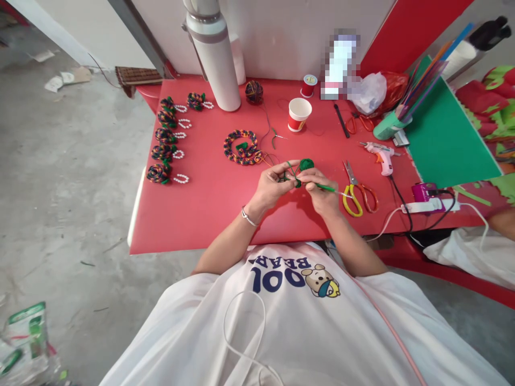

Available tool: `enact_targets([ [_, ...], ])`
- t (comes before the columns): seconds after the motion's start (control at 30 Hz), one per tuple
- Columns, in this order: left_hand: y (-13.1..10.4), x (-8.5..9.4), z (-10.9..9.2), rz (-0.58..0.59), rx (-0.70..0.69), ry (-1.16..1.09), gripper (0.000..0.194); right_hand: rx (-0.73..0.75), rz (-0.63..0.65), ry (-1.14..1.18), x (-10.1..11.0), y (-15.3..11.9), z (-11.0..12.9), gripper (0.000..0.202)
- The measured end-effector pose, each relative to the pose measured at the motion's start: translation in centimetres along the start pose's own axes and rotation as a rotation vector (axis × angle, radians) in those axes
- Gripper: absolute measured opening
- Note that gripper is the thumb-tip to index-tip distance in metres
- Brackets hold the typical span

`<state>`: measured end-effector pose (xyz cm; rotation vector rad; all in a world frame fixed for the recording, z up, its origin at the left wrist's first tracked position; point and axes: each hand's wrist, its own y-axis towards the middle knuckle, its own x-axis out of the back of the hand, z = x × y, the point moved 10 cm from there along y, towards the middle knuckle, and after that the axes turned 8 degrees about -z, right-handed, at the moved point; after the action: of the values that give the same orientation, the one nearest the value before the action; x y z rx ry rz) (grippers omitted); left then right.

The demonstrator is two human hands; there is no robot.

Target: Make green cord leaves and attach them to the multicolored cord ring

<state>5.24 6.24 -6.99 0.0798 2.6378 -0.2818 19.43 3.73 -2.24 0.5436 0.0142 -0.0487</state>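
Over red table (201, 214): left hand (270, 188) pinching green yarn (298, 183); right hand (323, 198) gripping green-handled hook (325, 188).

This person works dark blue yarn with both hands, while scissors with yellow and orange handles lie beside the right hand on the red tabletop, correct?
Wrong colour: the head view shows green yarn worked by the left hand and right hand. The scissors do lie beside the right hand on the red tabletop.

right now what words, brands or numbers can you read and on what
"BEAR", upside down, on the white shirt
"OOL", upside down, on the same shirt
Too small or blurred to read: marks on the thread spool, paper cup, purple box, floor packet and pixelated screen
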Motion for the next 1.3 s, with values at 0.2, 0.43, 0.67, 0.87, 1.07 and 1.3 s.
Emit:
enact_targets([
  [0.2, 0.2, 0.6, 0.2, -0.073, -0.101, 0.045, 0.064, 0.127, -0.15, -0.266, -0.3, -1.7, 1.2, 0.023],
  [0.43, -0.1, 0.0, 1.1, -0.081, -0.057, 0.013, 0.069, 0.291, -0.255, -0.621, 0.2, -2.0, 2.8, 0.023],
  [0.67, 0.0, 0.3, 0.7, -0.003, 0.033, -0.013, 0.071, 0.024, -0.195, -0.028, 1.0, -0.4, -1.8, 0.038],
  [0.87, -0.2, 0.2, -0.3, 0.029, 0.035, 0.065, 0.067, -0.056, 0.03, -0.006, 2.3, 1.0, -2.1, 0.029],
  [1.07, 0.0, 0.7, -0.6, 0.0, 0.018, 0.059, 0.061, -0.067, 0.123, -0.101, 2.2, 1.6, -1.1, 0.028],
  [1.3, 0.1, 1.1, -0.1, -0.004, 0.028, 0.057, 0.058, -0.079, 0.239, -0.061, 1.9, 1.8, -0.7, 0.019],
])
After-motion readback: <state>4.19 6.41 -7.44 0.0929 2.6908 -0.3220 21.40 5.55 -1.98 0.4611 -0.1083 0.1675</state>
